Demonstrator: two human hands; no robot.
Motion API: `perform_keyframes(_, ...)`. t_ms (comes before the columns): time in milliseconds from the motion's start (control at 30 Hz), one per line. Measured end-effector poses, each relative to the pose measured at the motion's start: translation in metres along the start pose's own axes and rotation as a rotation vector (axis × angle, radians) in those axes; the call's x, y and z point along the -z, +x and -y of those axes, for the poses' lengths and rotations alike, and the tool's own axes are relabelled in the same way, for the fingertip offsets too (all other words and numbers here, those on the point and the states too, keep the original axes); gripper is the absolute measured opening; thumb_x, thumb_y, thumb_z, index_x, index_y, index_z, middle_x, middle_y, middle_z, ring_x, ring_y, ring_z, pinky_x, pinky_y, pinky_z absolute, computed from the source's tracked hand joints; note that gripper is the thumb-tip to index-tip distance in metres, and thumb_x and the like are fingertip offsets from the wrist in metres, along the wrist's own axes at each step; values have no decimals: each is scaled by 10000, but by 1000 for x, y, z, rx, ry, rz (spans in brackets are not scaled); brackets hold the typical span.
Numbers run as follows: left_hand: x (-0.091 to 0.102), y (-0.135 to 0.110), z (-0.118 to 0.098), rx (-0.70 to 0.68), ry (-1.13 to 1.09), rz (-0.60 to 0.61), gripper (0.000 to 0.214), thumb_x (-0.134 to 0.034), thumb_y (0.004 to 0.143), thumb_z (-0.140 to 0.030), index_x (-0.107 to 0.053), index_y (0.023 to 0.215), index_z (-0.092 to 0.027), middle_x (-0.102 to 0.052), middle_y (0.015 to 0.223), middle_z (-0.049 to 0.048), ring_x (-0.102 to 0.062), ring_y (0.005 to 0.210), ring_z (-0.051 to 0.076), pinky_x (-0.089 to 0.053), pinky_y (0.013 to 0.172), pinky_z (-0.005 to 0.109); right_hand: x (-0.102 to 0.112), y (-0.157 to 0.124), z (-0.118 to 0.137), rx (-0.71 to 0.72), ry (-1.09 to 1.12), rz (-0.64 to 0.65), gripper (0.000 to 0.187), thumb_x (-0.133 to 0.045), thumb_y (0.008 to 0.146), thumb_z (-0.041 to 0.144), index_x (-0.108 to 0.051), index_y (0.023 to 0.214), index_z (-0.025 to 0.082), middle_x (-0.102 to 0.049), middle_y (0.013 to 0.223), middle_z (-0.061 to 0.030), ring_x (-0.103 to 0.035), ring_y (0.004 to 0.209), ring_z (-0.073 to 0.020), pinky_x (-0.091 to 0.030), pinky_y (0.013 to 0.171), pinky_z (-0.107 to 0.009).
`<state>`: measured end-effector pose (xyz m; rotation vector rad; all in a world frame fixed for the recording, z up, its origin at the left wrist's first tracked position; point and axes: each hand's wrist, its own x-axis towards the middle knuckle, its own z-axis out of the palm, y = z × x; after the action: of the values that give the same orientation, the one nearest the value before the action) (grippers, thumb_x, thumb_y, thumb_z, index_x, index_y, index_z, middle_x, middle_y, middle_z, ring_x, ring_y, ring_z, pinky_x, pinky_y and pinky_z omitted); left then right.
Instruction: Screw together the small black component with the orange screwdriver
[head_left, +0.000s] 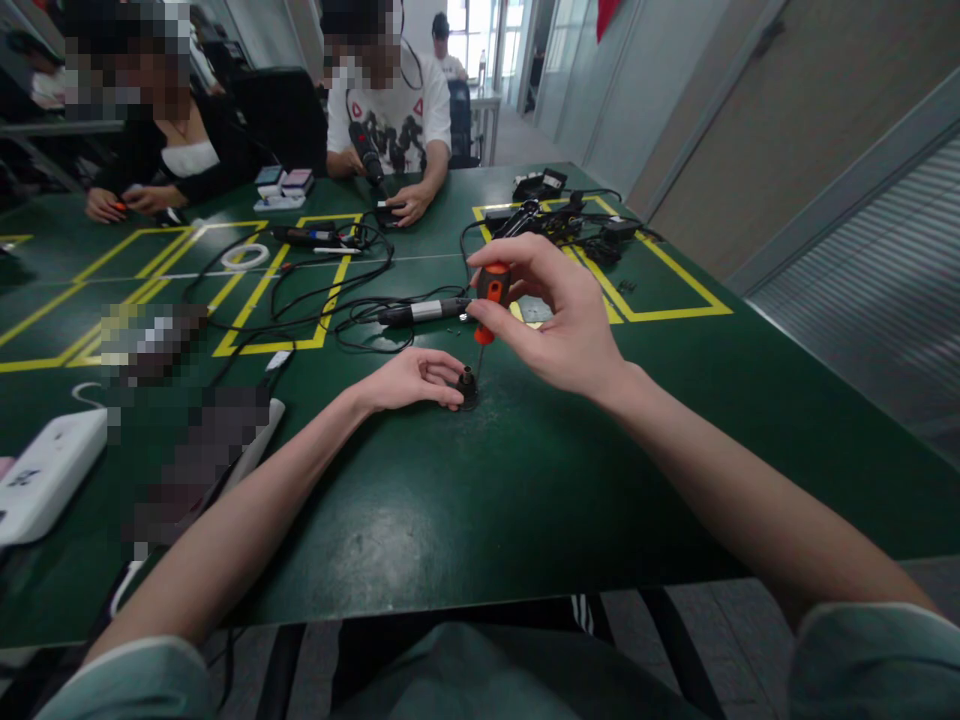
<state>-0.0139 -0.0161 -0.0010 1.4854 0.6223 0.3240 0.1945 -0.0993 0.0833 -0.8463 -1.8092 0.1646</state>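
Note:
My right hand [559, 310] is closed around the orange and black handle of a screwdriver [493, 290], which it holds upright. The thin shaft points down at a small black round part [467, 386] on the green table. Whether the tip touches the part, I cannot tell. My left hand [412, 380] grips that part from the left, thumb in front and fingers curled behind it. Just beyond the hands lies a black and silver electric screwdriver [424, 311] with its cable, and tiny screws [454, 331] are close to it.
Black cables and adapters [577, 225] are heaped inside yellow tape at the back right. A white power strip [52, 475] and a blurred dark object [202, 460] lie at left. Across the table [390, 520], one person [390, 110] holds a power drill [365, 150]; another sits at left.

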Motion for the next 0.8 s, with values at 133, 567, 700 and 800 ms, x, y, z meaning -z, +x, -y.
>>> perform_keyframes(133,2,1,-1,-1,-20,55,612,-972,648,-283,-702,1168,-107,-800,851,80,-764,716,166,-610,740,289,-1,0,0,-1,-7,-1,293,-701,951,417,-680,1193,254,-739,1141,-60,-716,945,-209,-664,772,-358)
perform_keyframes(567,-1,-2,-4,-50,53,84,430,-842,824,-312,-733,1188,-111,-785,1059,116,-727,840,149,-586,765,271,3,2,2,49,-48,-28,240,-624,990,357,-730,1194,290,-733,1105,-59,-711,1030,-244,-671,804,-409)
perform_keyframes(700,-2,0,-5,-46,79,77,394,-771,874,-313,-730,1220,-129,-776,983,85,-712,832,142,-569,742,247,1,1,2,-5,73,7,292,-534,1030,321,-696,1268,271,-741,1157,-63,-726,977,-206,-667,826,-389)
perform_keyframes(800,-2,0,-4,-38,93,78,396,-750,871,-300,-718,1225,-126,-767,965,82,-705,821,146,-563,739,256,0,1,0,-5,85,-8,254,-597,1002,325,-717,1215,258,-735,1167,-62,-722,1000,-205,-660,832,-372)
